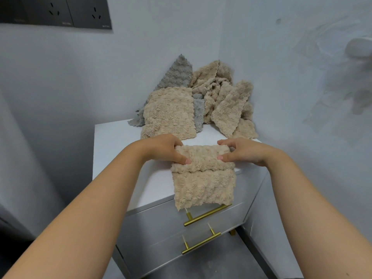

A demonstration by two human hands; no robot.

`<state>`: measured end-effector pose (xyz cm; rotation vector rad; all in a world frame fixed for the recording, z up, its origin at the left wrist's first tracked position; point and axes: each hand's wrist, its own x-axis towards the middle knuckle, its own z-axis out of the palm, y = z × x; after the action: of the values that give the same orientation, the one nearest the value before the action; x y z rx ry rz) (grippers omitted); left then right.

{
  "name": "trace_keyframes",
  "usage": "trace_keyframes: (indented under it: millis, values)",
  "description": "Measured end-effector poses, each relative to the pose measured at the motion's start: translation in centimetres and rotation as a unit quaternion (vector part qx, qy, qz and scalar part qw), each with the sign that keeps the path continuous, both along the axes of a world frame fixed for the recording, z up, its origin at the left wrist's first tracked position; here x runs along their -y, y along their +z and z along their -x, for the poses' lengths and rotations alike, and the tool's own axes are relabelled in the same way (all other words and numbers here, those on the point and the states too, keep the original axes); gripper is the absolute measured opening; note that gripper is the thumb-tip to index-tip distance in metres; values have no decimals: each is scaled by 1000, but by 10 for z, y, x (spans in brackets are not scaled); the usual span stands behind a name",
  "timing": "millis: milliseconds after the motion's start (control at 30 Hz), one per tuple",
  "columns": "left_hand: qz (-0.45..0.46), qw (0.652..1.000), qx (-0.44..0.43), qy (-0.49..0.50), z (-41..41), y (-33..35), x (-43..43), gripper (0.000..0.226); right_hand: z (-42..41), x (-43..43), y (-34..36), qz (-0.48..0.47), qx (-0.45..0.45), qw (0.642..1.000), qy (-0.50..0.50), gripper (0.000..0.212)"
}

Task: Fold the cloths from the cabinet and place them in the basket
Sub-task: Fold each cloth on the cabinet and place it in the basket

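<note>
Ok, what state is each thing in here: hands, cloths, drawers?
Beige cloth: half folded, lower end overhanging cabinet front.
Left hand: pinches its upper left corner.
Right hand: pinches its upper right corner.
Cloth pile: heaped, mostly crumpled.
Drawers: both shut.

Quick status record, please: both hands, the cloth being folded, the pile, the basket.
left hand: pinches beige cloth at its folded top, left corner
right hand: pinches the same fold, right corner
beige cloth: partly folded, lower end overhanging cabinet front
pile: beige and grey cloths, heaped at cabinet's back
basket: not in view
</note>
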<state>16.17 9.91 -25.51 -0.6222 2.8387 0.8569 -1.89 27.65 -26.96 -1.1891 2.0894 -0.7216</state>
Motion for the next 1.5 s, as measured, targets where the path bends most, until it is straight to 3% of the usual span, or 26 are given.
trace_keyframes:
  millis: [100,200,333,467,633,767,867,1033,1200,1267,1500]
  values:
    - [-12,999,-37,27,1,-2,-1,49,-3,2,2,22,-5,999,-23,69]
    - [-7,995,-89,55,3,-5,-1,43,-4,5,1,66,-14,996,-52,39]
    - [5,985,-151,90,7,-9,-1,35,-7,11,-3,113,-28,989,-94,19]
    - [-21,969,-203,138,13,-14,-7,26,-12,15,-4,151,-73,978,-125,23]
    - [16,950,-266,162,18,-20,-10,25,-20,20,-4,206,-111,957,-170,26]
    - [128,931,-308,148,17,-21,-12,23,-23,23,-4,220,-162,944,-185,32]
    - [181,933,-298,90,15,-18,-10,25,-22,22,1,192,-197,948,-160,37]
    - [108,975,-194,0,2,-2,2,38,-19,9,20,83,-195,975,-70,44]
    - [38,983,-178,23,-8,15,-2,33,-22,3,32,78,-143,986,-29,23]
    - [28,983,-175,38,-7,16,-7,26,-23,5,35,94,-136,985,-40,31]
    - [126,975,-184,-3,9,3,-15,15,-25,10,31,57,-155,986,-12,20]
